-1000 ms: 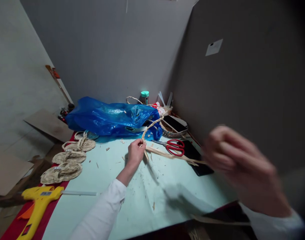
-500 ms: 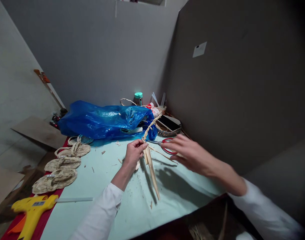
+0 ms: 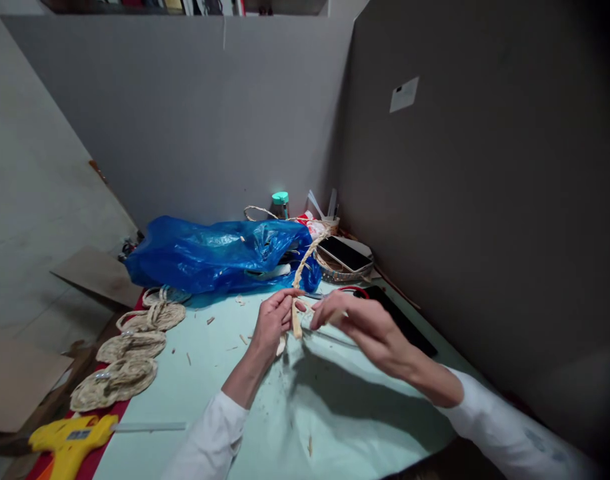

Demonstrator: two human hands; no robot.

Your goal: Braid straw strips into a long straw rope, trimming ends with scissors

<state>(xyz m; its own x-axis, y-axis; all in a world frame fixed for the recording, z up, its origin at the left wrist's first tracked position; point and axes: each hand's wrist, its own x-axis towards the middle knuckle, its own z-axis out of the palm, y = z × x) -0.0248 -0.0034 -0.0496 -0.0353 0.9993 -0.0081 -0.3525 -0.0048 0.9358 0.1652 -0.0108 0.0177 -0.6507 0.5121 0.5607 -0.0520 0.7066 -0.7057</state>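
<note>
My left hand (image 3: 272, 323) is closed in a pinch on a pale straw braid (image 3: 305, 261), whose plaited length runs up and away over the blue bag. A short loose straw end (image 3: 297, 325) hangs below those fingers. Close to its right, my right hand (image 3: 372, 333) has its fingers bent together around a pale straw strand (image 3: 337, 316), partly hidden and smeared by motion. Behind the right hand, red-handled scissors (image 3: 355, 291) lie mostly covered.
A blue plastic bag (image 3: 209, 257) lies at the back. A phone (image 3: 345, 254) rests on a round basket (image 3: 329, 273). Woven straw sandals (image 3: 129, 340) line the left edge, with a yellow glue gun (image 3: 75, 437) nearer. A black flat object (image 3: 402, 320) lies at right. Straw scraps dot the cloth.
My right hand has moved left and in toward the braid, its fingers now bent. The long straw that hung down from my left hand no longer hangs there. The view has shifted slightly.
</note>
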